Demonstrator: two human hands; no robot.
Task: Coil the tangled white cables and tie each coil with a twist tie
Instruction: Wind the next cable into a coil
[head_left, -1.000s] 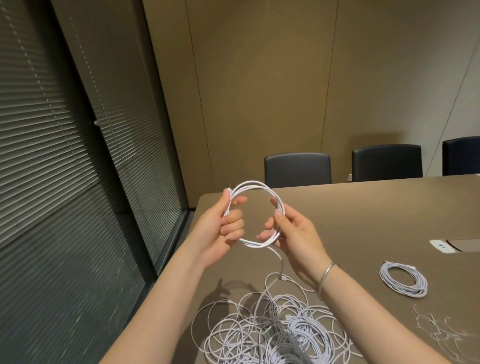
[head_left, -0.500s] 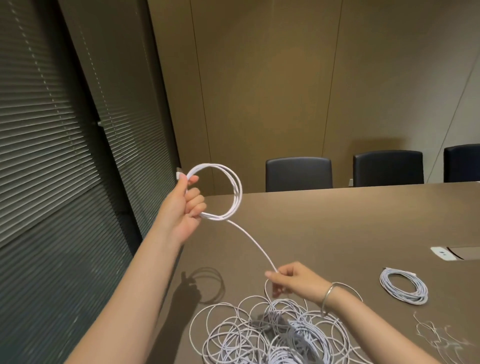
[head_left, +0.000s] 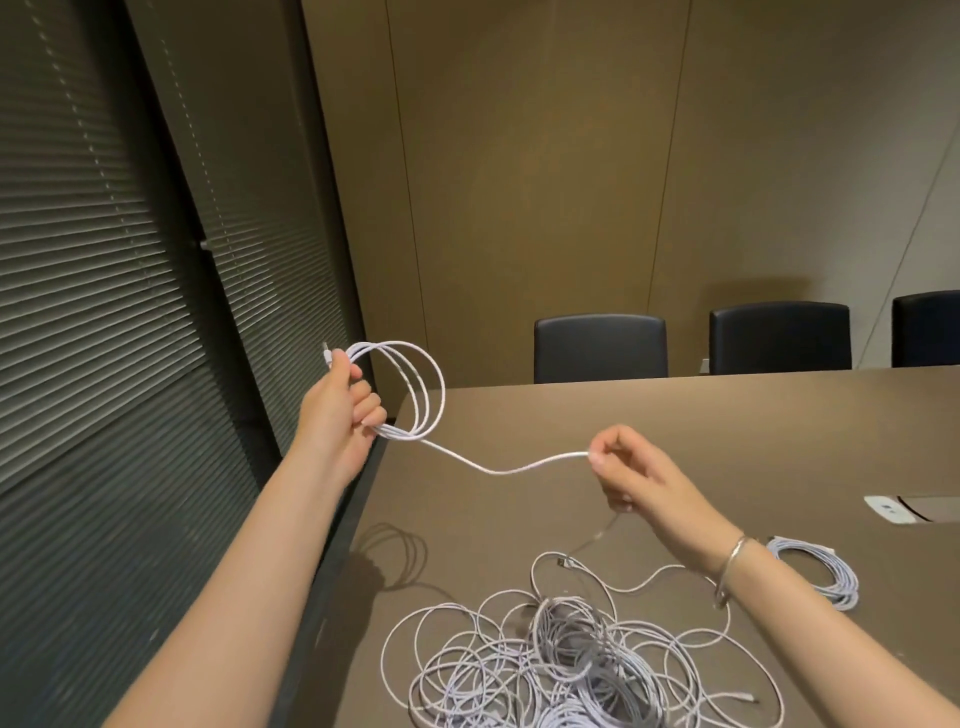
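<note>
Since the preceding frame, the right hand (head_left: 631, 470) has risen from the tangled cables (head_left: 576, 660) to centre frame, drawing out a slack span of cable (head_left: 498, 467). At centre left, the left hand (head_left: 340, 410) grips the partial coil (head_left: 415, 392), fingers curled around the gathered loops, off the tabletop (head_left: 675, 415) edge. The right hand pinches the span between thumb and fingertips. Step in hand: winding the current cable. Next move likely requires carrying this span to the left hand as another loop. One finished coil (head_left: 823, 571) lies at lower right.
</note>
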